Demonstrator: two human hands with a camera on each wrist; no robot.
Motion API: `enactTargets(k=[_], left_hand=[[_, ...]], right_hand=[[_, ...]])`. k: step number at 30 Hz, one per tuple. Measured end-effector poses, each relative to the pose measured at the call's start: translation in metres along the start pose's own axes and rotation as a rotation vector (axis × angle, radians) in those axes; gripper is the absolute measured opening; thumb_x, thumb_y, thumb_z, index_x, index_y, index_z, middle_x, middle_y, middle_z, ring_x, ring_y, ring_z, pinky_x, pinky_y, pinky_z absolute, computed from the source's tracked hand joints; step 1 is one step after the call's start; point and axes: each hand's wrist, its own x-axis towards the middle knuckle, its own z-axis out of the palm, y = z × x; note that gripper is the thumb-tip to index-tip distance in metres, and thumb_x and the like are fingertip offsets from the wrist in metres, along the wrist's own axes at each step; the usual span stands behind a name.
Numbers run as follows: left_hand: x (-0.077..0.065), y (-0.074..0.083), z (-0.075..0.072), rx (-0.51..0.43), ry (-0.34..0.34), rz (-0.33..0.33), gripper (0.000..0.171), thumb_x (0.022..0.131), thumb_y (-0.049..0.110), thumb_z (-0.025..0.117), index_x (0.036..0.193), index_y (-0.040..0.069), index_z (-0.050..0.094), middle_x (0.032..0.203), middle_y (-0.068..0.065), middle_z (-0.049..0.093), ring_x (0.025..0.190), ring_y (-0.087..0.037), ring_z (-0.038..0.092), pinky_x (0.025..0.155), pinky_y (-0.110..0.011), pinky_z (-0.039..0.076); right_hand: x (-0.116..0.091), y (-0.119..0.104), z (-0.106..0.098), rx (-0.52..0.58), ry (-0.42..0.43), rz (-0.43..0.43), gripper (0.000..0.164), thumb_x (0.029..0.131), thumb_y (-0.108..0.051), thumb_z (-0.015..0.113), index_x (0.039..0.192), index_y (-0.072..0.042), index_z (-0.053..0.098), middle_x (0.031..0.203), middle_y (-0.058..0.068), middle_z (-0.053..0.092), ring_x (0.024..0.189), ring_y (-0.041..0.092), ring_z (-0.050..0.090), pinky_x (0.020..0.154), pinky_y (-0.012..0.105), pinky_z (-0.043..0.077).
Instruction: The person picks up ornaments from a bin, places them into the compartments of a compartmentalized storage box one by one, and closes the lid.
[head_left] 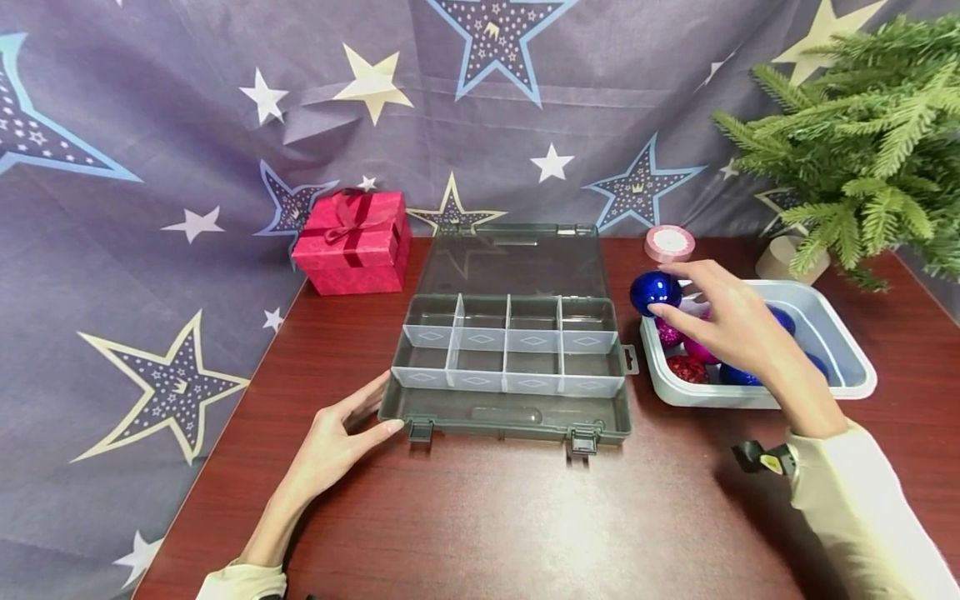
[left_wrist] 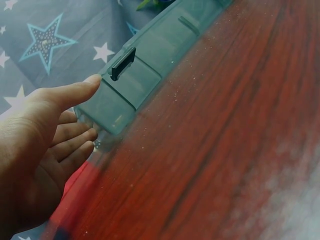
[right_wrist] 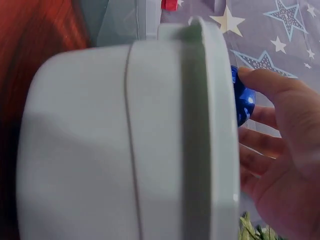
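Note:
A shiny blue bauble (head_left: 655,293) is pinched between the thumb and fingers of my right hand (head_left: 731,321), just above the left rim of a white plastic tub (head_left: 757,402). In the right wrist view the tub's wall (right_wrist: 100,140) hides part of the bauble (right_wrist: 244,102). Inside the tub lie a red glitter bauble (head_left: 686,369) and several pink and blue ones. My left hand (head_left: 330,442) rests at the near left corner of a clear grey compartment box (head_left: 517,423), its thumb along the front edge. The box's lid (head_left: 517,262) stands raised at the back, and its compartments hold nothing.
A red gift box (head_left: 356,250) with a ribbon stands at the back left. Behind the tub are a pink ribbon roll (head_left: 670,242) and an artificial fir tree (head_left: 862,150). Two latches (head_left: 583,440) jut from the compartment box's front. A starry cloth (head_left: 225,167) hangs behind the table.

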Motion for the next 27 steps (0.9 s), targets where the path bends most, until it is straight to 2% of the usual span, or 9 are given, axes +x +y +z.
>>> enactTargets(k=[6,10,17,24,27], left_hand=[[0.001,0.000,0.000,0.000,-0.002,0.003,0.067,0.091,0.014,0.083,0.152,0.019,0.054,0.140,-0.005,0.064,0.126,-0.020,0.062,0.103,-0.021,0.048],[0.000,-0.001,0.000,-0.002,-0.001,-0.001,0.067,0.091,0.014,0.083,0.152,0.021,0.055,0.140,-0.003,0.064,0.126,-0.019,0.062,0.103,-0.021,0.049],[0.000,-0.002,0.000,-0.005,0.003,-0.001,0.067,0.091,0.014,0.083,0.152,0.020,0.055,0.140,-0.004,0.064,0.126,-0.020,0.063,0.103,-0.020,0.049],[0.000,-0.003,0.000,-0.005,0.001,0.003,0.067,0.091,0.013,0.083,0.152,0.021,0.055,0.139,-0.004,0.064,0.125,-0.020,0.063,0.103,-0.020,0.049],[0.001,-0.003,0.000,-0.007,0.001,0.008,0.067,0.091,0.013,0.083,0.151,0.021,0.055,0.139,-0.005,0.064,0.125,-0.020,0.063,0.103,-0.021,0.049]], right_hand=[[0.012,-0.007,0.009,0.036,-0.043,-0.005,0.049,0.089,-0.010,0.082,0.132,0.001,0.062,0.130,0.023,0.063,0.122,0.041,0.057,0.102,0.064,0.045],[0.017,-0.011,0.016,0.035,-0.081,0.013,0.048,0.092,-0.013,0.080,0.134,0.000,0.062,0.133,0.023,0.062,0.124,0.043,0.057,0.105,0.064,0.044],[0.026,-0.017,0.028,0.042,-0.110,-0.004,0.049,0.092,-0.019,0.081,0.134,0.000,0.062,0.122,0.021,0.064,0.107,0.038,0.063,0.096,0.061,0.051],[0.032,-0.021,0.040,0.036,-0.138,0.008,0.046,0.094,-0.023,0.080,0.132,-0.001,0.064,0.112,0.017,0.064,0.091,0.029,0.061,0.080,0.048,0.055],[0.034,-0.023,0.044,0.034,-0.160,0.022,0.046,0.094,-0.024,0.080,0.132,-0.002,0.064,0.112,0.017,0.064,0.092,0.030,0.061,0.082,0.050,0.056]])
